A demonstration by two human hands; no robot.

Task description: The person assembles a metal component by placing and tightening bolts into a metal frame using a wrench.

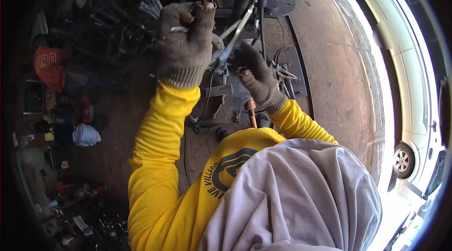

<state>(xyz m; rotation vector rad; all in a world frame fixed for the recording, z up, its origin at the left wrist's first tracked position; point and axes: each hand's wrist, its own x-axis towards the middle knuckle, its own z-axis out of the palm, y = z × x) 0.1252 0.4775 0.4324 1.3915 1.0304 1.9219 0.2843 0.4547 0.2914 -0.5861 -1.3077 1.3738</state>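
Observation:
My left hand (186, 41), in a worn brown knitted glove, is closed and raised at the upper middle. A thin bright metal piece shows at its fingers; most of what it grips is hidden. Lower and to the right, my right hand (259, 79) wears a matching glove. Its thumb stands apart from its shadowed fingers, and I see nothing held in it. Between the hands runs a slanting metal rod (241, 28) with a blurred pale-blue part (225, 55) at its lower end. An orange-handled tool (251, 109) is just below my right hand.
Dark metal frames and hanging cables (262, 25) crowd the area ahead. Metal pieces (285, 74) lie right of my right hand. Someone in an orange-red top (49, 65) is at the far left, above a white cloth bundle (86, 135). A pale van (409, 76) stands outside right.

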